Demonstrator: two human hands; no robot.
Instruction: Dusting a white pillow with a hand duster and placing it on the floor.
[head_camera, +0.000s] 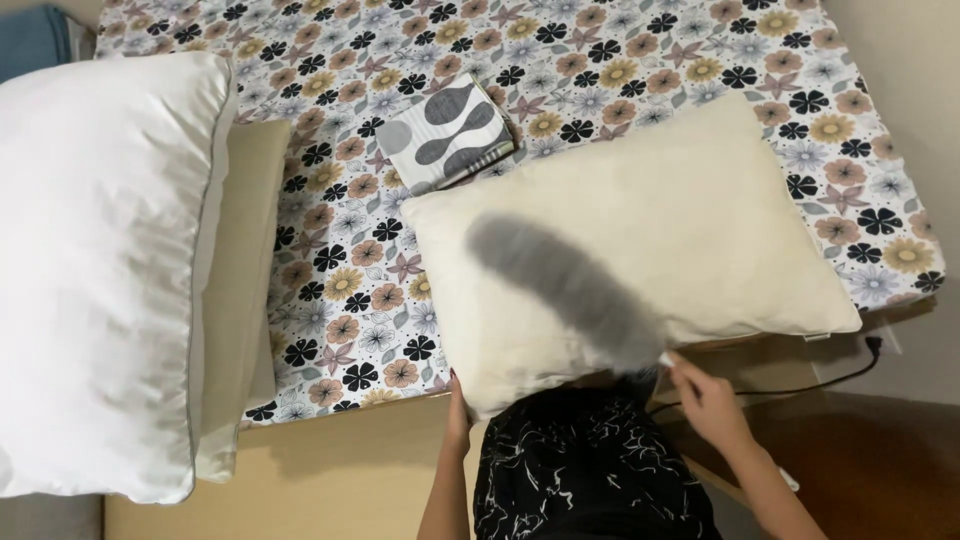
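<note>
Right hand (705, 398) fingers, closed on the handle, sweep a light, floppy grey duster (565, 285) across a soft cream pillow (700, 220). Left hand (458, 412) pinches the pillow's near edge, grip apparently shut, though partly hidden.

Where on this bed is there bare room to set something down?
Bare sheet lies between the white pillow and the cream pillow, and along the top past the folded cloth. The near edge is crowded by both hands and the duster.
</note>
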